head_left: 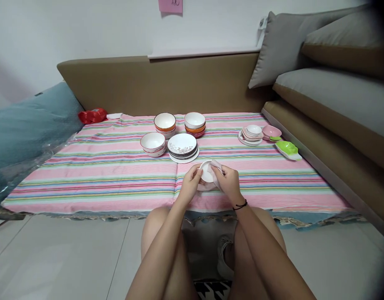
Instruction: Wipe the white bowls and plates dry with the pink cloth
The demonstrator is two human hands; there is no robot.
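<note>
My left hand (191, 181) is closed on the left rim of a small white dish (206, 174), thumb on its upper face. At the dish's right side, my right hand (228, 179) pinches a thin pale wipe or tissue (217, 167) against it. Part of the wipe also shows below the dish. Just beyond my left hand stands a stack of plates (182, 144), the top one white with a dark rim and a floral pattern. The underside of the dish and most of my fingertips are hidden.
Several bowls (152, 141) are stacked behind and left of the plates. To the right sit small dishes (253, 131), a pink bowl (271, 132) and a green leaf-shaped dish (287, 149). A red packet (92, 115) lies far left. Cushions (335, 91) border the right side.
</note>
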